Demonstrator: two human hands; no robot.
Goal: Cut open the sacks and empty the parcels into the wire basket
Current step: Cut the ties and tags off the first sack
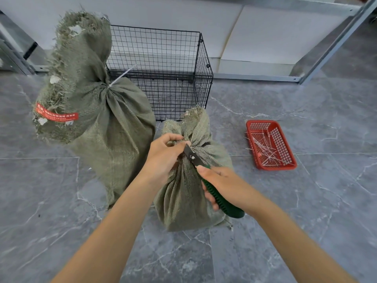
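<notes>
Head view: the right hand (224, 186) gripped a green knife (230, 209), blade at the neck of the small sack (183, 201) just before the wire basket (155, 30); the left hand (163, 156) pinched that neck, probably steadying it for cutting.

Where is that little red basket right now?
In the head view, the red basket sits on the grey floor at the right, apart from the smaller sack and the wire basket.

The floor (306, 221) is made of big grey tiles with thin white lines, like cracks in stone. At the back stands a grey metal rack (255, 77). Flat white boards (275, 37) lie in its frame. The light is soft and even.
</notes>
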